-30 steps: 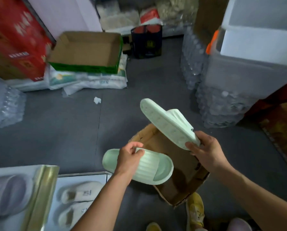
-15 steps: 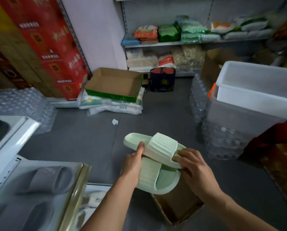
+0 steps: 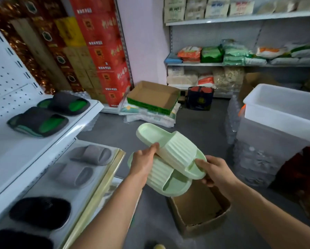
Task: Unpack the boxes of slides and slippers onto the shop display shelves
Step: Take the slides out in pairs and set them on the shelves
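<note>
Two pale green slides are stacked crosswise in front of me. The upper slide (image 3: pixel 172 148) lies on the lower slide (image 3: pixel 168 180). My left hand (image 3: pixel 144 161) grips the lower slide's left edge, thumb against the upper one. My right hand (image 3: pixel 215 172) holds the upper slide's near end from the right. Below them an open cardboard box (image 3: pixel 199 211) stands on the grey floor. White display shelves on the left carry black-and-green slides (image 3: pixel 41 121), grey slides (image 3: pixel 89 155) and black slippers (image 3: pixel 41 212).
A shallow cardboard tray (image 3: pixel 154 97) rests on sacks at the back. White plastic bins (image 3: pixel 280 112) and wrapped water bottles (image 3: pixel 233 115) stand at right. Red cartons (image 3: pixel 103 51) are stacked against the wall. Far shelves (image 3: pixel 240 63) hold bagged goods.
Both hands brought the two slides together and stacked them. My view lifted and turned left, so the display shelves now show.
</note>
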Motion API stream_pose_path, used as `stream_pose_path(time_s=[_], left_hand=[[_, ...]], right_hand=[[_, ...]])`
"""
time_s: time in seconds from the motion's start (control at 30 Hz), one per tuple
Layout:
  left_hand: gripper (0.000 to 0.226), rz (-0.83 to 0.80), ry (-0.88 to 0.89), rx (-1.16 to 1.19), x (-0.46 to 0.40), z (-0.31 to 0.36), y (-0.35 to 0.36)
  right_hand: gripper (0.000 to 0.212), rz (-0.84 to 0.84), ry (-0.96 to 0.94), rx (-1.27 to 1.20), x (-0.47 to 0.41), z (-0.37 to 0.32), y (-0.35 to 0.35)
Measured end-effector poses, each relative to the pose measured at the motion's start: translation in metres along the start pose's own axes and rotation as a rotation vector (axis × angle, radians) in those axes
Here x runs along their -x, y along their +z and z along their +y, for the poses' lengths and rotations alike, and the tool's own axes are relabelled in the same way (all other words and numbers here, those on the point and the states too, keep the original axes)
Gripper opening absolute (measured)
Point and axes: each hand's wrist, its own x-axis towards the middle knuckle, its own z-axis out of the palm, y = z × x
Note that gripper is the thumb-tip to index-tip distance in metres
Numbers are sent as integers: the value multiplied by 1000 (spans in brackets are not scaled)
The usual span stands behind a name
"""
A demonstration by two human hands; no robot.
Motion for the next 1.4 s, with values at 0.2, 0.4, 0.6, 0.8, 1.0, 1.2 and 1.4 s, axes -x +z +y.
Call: stream_pose_path(time_s=[0.2,0.4,0.6,0.8,1.0,1.2,1.4], left_hand=[[37,35,46,92,66,-10,-48],[43,-10,192,-16,128,-33,-106],[38,4,270,-88,185,-42,-173],[25,166,325,-109,261,-68,-261],[27,372,320,-204,352,-108,-356],[26,509,290,-245,428,-147,-426],[27,638,236,-195,483,-177,-469]], right_hand=[[28,-116,24,-174,45,-15,18],[29,-149,32,-349,72,-31,56],[22,-338,-34,-315,115,-44,104],[34,-587,17,-358,188,-45,184],[34,-920,158,-406,283,-23,281],[66,-1139,181,-449,369,-10,356],[75,-1313,130,-385,438,-14,408]])
